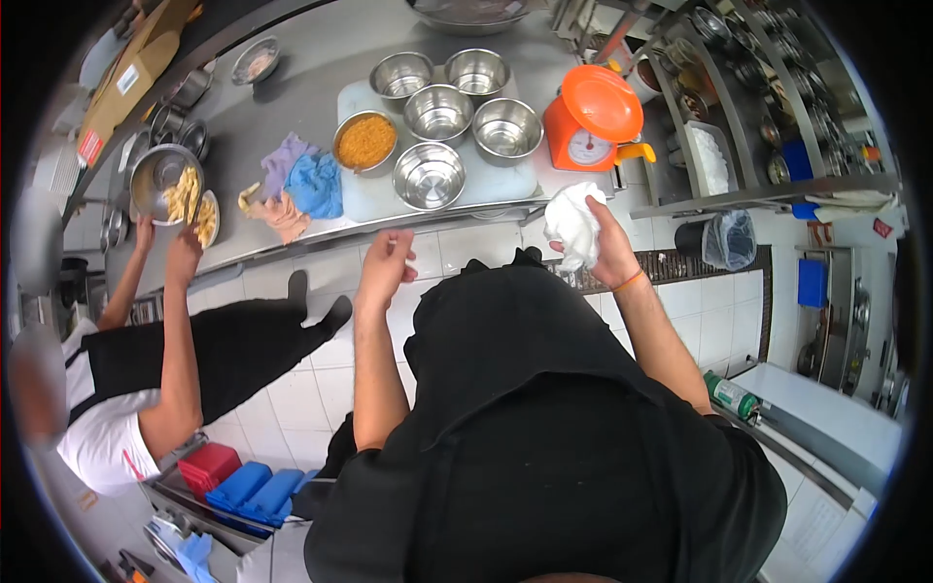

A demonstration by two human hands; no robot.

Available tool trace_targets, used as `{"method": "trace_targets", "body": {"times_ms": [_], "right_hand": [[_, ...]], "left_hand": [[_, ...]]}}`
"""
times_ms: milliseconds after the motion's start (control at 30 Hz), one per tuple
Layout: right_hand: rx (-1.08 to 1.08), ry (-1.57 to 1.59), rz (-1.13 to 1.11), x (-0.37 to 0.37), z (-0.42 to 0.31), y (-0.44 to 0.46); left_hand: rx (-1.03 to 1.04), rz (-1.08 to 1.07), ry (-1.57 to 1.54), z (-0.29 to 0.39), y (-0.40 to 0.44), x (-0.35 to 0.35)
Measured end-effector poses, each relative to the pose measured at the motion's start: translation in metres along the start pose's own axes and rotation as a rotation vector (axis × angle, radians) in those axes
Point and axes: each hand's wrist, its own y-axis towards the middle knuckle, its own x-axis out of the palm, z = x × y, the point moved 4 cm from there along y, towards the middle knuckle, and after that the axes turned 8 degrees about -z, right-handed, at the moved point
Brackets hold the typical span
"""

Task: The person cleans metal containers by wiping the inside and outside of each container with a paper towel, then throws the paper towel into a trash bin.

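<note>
The fingers [598,208] of the right hand [614,248] are gripping a crumpled white cloth [575,223], which is hanging just in front of the worktop [301,83], near the orange scale [590,126]. The left hand [386,270] is hovering by the same edge, its fingers curling loosely, slightly apart. Beyond it, a cutting board [498,187] is carrying six metal bowls: five [430,177] are showing bare, shiny insides, while the leftmost bowl [392,157] is holding a heap of grainy orange food [365,142]. Blue, purple and peach cloths [316,185] are lying bunched beside the board. Farther left, a co-worker's hands [183,257] are working at a large metal bowl [149,183], where pale yellow pieces [179,196] are piling against one side; more are filling a smaller dish [215,216] next to it. Toward the back, another bowl [255,49] is containing something pale pink, too small to identify.
</note>
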Motion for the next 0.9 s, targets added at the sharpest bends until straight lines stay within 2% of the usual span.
{"method": "trace_targets", "body": {"times_ms": [100,233,333,367,467,567,667,700,800,833,900], "right_hand": [[-0.026,0.015,-0.035,0.005,-0.014,-0.006],[-0.099,0.092,-0.022,0.007,-0.032,-0.025],[-0.072,0.131,-0.048,-0.008,-0.036,-0.035],[-0.061,0.137,-0.046,-0.02,-0.036,-0.035],[-0.01,0.181,-0.148,-0.04,-0.049,-0.038],[0.015,0.152,-0.191,-0.064,-0.071,-0.039],[0.037,0.086,-0.252,-0.085,-0.1,-0.036],[0.048,0.062,-0.266,-0.094,-0.106,-0.037],[0.116,0.074,-0.326,-0.124,-0.119,-0.025],[0.113,0.05,-0.28,-0.12,-0.125,-0.023],[-0.047,-0.256,-0.33,-0.112,-0.144,-0.015]], "left_hand": [[-0.017,-0.203,0.216,0.008,-0.006,0.016],[-0.07,-0.353,0.549,0.038,-0.013,0.065],[0.21,-0.369,0.786,0.059,-0.012,0.095],[0.261,-0.366,0.703,0.063,-0.006,0.106],[0.377,-0.107,0.606,0.113,0.005,0.145],[0.423,0.345,0.76,0.13,0.044,0.176],[0.652,0.577,1.167,0.162,0.051,0.22],[0.699,0.594,1.233,0.177,0.05,0.236],[0.295,0.261,1.525,0.161,0.116,0.232],[0.214,0.232,1.551,0.163,0.124,0.23],[0.191,0.212,1.285,0.169,0.114,0.226]]}}
